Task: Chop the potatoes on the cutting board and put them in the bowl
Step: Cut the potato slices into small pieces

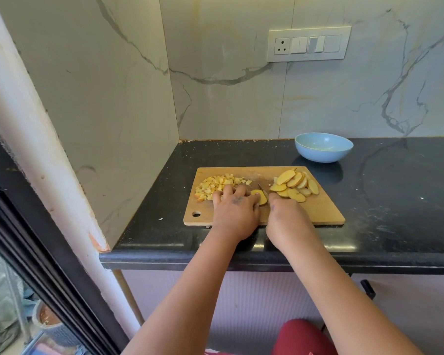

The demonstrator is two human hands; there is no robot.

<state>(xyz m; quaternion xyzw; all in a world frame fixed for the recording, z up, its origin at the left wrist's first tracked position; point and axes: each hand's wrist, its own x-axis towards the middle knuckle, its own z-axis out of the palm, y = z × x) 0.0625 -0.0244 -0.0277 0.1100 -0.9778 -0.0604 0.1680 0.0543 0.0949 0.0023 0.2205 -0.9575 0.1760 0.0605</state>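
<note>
A wooden cutting board [326, 211] lies on the black counter. Diced potato cubes [215, 185] are heaped on its left part, and several potato slices [295, 184] lie fanned out on its right part. My left hand [235, 208] rests flat on the board, its fingers pressing on a small stack of slices [260, 197]. My right hand [285, 216] grips a knife whose blade [263, 190] is set against that stack; the handle is hidden in my fist. A light blue bowl [323, 147] stands behind the board, to the right, and looks empty.
The marble wall corner closes off the counter [395, 196] on the left and at the back. A socket and switch panel [308, 44] is on the back wall. The counter runs on to the right of the board.
</note>
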